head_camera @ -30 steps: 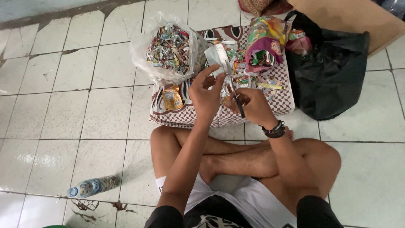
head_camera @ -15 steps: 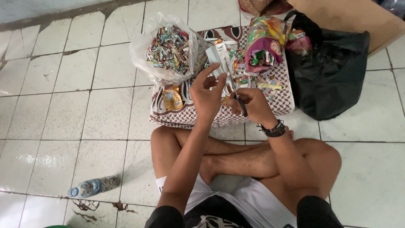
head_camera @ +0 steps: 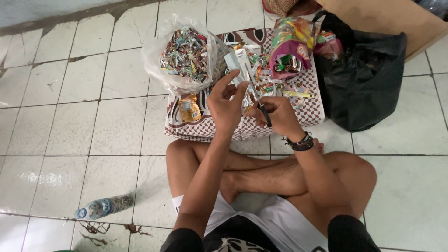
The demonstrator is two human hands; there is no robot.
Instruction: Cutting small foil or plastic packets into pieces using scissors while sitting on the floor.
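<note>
Above the crossed legs, at about twelve o'clock from the person's lap, the left hand [head_camera: 227,106] pinches a silvery foil wrapper [head_camera: 234,63] between thumb and fingertips, holding it upright over a brown-and-white patterned cushion [head_camera: 308,114] that lies on the tiled floor [head_camera: 84,126]. The wrapper is pale grey with a shiny, creased face and a straight edge toward the scissors. The right hand [head_camera: 279,115], with dark bracelets at the wrist, is closed around the black handles of a pair of scissors [head_camera: 257,95]; the thin blades point toward eleven o'clock and meet the wrapper's right edge.

At ten o'clock from the hands, a clear plastic bag [head_camera: 184,53] holds a heap of small folded multicoloured wrapper pieces. At one o'clock stands a colourful snack bag [head_camera: 291,42] stuffed with wrappers, with loose cut strips [head_camera: 280,86] scattered on the cushion just below it. A small orange sachet [head_camera: 189,108] lies at nine o'clock, near the left hand. A black plastic bag [head_camera: 368,79] sits at three o'clock, touching the cushion's side. A plastic bottle [head_camera: 101,207] lies on the floor at seven o'clock, well apart.

Compared with half a second ago, the scissor blades reach farther up along the wrapper, and the wrapper stands slightly more upright.
</note>
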